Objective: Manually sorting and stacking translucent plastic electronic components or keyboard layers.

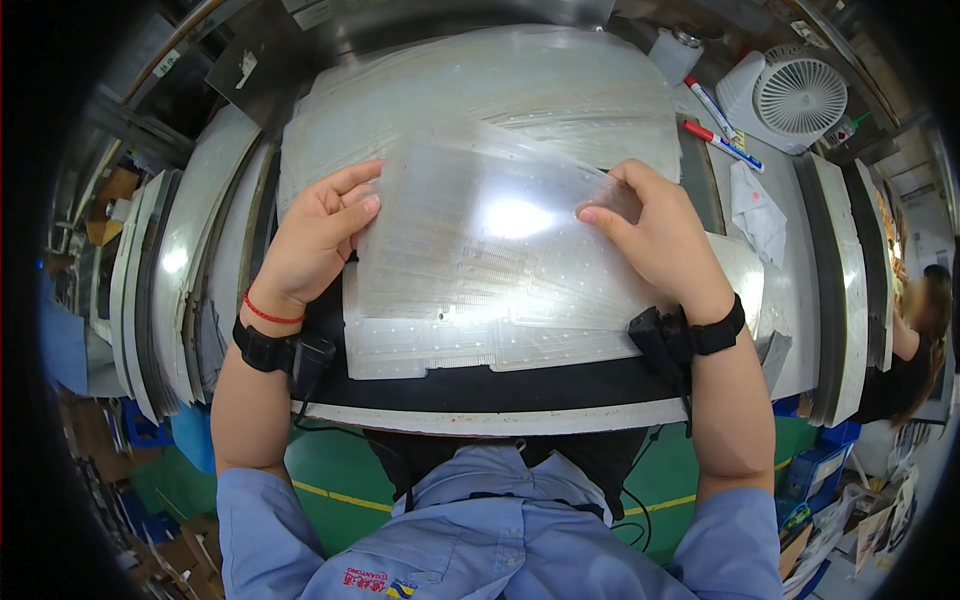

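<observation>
Between my hands a clear plastic sheet [480,215] is raised and tilted, with a bright glare in its middle. My right hand [665,230] pinches its right edge, the thumb on top and the fingers behind. At the left edge, my left hand [325,225] has its fingers curled, with thumb and forefinger closed at the sheet's border. Beneath lies another clear sheet [400,350] with fine line patterns and rows of small dots, on a black work mat [600,385]. Behind them spreads a wide pile of similar clear sheets [480,75].
On the right stand a white fan [800,95] and a bottle [675,52], with red and blue markers [722,143] and a crumpled white cloth [757,212]. Stacked panels line the left [190,250] and right [835,290]. Another person [910,350] is at the far right.
</observation>
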{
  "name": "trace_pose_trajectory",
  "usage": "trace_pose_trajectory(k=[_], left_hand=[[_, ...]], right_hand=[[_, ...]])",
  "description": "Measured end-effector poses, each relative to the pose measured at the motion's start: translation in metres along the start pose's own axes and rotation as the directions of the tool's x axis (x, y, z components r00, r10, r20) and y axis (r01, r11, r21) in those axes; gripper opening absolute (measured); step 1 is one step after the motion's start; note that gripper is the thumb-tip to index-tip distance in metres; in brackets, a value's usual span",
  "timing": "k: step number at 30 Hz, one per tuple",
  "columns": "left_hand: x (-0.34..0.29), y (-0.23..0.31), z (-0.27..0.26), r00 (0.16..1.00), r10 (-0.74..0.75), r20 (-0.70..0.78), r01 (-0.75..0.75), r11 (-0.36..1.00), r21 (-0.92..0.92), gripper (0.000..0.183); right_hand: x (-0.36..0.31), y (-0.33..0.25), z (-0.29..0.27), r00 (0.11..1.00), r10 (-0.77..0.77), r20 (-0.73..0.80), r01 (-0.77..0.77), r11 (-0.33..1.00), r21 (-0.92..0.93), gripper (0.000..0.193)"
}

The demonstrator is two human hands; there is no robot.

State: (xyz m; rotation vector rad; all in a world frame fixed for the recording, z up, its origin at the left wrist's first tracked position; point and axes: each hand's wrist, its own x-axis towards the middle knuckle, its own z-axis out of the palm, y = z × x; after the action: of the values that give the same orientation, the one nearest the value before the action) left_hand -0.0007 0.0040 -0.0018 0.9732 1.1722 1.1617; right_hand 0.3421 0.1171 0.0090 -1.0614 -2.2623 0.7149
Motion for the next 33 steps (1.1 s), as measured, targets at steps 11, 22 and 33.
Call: trace_pose_trajectory(k=[11, 22, 33], left_hand=[[-0.001, 0.0, 0.0, 0.998, 0.063, 0.004, -0.062, 0.993, -0.096, 0.043], [-0.003, 0.001, -0.002, 0.988, 0.147, 0.055, -0.137, 0.98, -0.145, 0.044], [0.0, -0.001, -0.001, 0.996, 0.074, -0.039, -0.076, 0.996, -0.045, 0.039]], right_hand=[[-0.001, -0.001, 0.0, 1.0, -0.031, 0.003, 0.03, 0.999, 0.041, 0.038], [-0.001, -0.008, -0.001, 0.997, -0.061, -0.045, 0.065, 0.992, 0.104, 0.033], [0.0, -0.007, -0.001, 0.998, 0.019, -0.057, -0.015, 0.996, 0.084, 0.033]])
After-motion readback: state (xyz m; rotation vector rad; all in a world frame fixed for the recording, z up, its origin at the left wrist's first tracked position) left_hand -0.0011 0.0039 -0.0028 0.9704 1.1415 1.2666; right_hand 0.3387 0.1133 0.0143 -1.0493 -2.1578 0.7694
